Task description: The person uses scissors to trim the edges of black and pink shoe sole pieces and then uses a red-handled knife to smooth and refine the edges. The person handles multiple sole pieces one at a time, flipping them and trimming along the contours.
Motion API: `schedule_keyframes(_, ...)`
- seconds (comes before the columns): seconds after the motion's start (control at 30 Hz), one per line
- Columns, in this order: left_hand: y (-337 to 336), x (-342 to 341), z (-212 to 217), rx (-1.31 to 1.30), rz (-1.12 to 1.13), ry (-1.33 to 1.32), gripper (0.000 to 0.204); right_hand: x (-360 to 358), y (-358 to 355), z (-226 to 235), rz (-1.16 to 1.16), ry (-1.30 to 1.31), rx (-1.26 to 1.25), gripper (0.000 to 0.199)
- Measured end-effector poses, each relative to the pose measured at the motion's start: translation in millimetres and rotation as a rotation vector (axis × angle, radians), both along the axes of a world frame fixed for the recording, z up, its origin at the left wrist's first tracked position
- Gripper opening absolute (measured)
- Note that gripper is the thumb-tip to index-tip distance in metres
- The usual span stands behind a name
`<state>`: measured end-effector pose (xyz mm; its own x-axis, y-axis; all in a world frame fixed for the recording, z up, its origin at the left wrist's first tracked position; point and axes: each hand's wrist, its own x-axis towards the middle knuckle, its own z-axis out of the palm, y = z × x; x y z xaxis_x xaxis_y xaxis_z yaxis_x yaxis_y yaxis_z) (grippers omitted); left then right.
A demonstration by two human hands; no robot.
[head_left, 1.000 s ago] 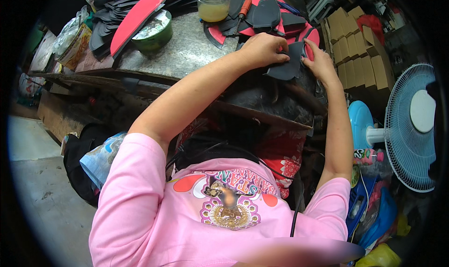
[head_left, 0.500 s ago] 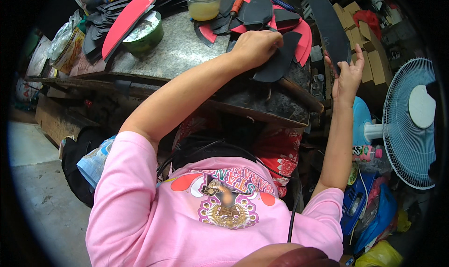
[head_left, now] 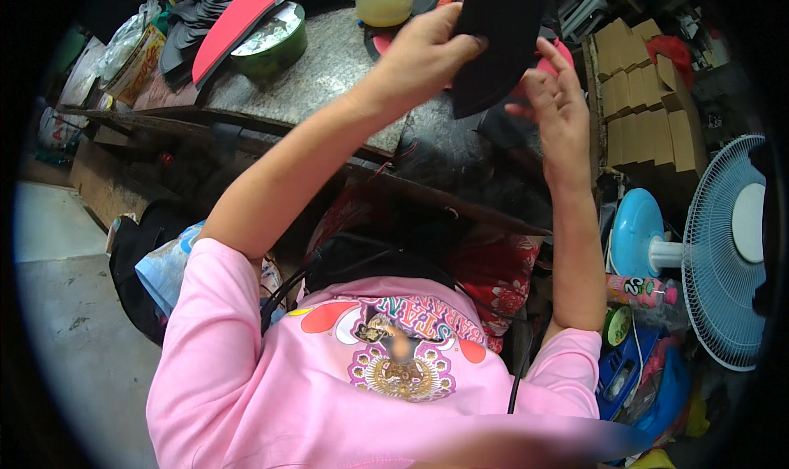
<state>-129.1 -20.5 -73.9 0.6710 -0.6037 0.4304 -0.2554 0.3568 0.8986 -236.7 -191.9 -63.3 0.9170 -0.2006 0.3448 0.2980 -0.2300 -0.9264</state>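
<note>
Above the worktable I hold a long black flat piece with a rounded end (head_left: 497,50). My left hand (head_left: 431,48) pinches its left edge between thumb and fingers. Just to the right of the piece is my right hand (head_left: 559,111), its fingers spread and somewhat blurred, with nothing seen in them. Behind the piece, pink and black cut pieces (head_left: 561,54) lie on the table, mostly hidden. A jar with a blue lid and yellowish contents (head_left: 384,4) stands beyond my left hand.
A long pink piece (head_left: 238,29) leans by a round green tub (head_left: 271,46) at the table's left, near stacked black pieces (head_left: 197,29). Cardboard boxes (head_left: 649,99) and a fan (head_left: 727,247) stand at the right. A grey stone-like slab (head_left: 329,66) covers part of the table.
The long black piece has come from my right hand to my left, over the table. My right hand has moved left and spread its fingers. The view has shifted slightly.
</note>
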Motion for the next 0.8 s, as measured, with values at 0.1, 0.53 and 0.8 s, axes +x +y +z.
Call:
schedule_keyframes(0.1, 28.6, 0.1, 2.0, 0.221, 0.003, -0.03, 0.037, 12.7, -2.7, -1.5, 0.022, 0.13, 0.078, 0.051)
schedule_keyframes(0.53, 66.0, -40.6, -26.4, -0.199, -0.019, 0.44, 0.038, -22.4, 32.5, -18.9, 0.09, 0.05, 0.319, 0.034)
schedule_keyframes(0.8, 109.2, -25.0, 23.6, 0.256, -0.068, -0.135, 0.03, -44.0, -4.4, 14.7, 0.201, 0.087, 0.211, 0.127)
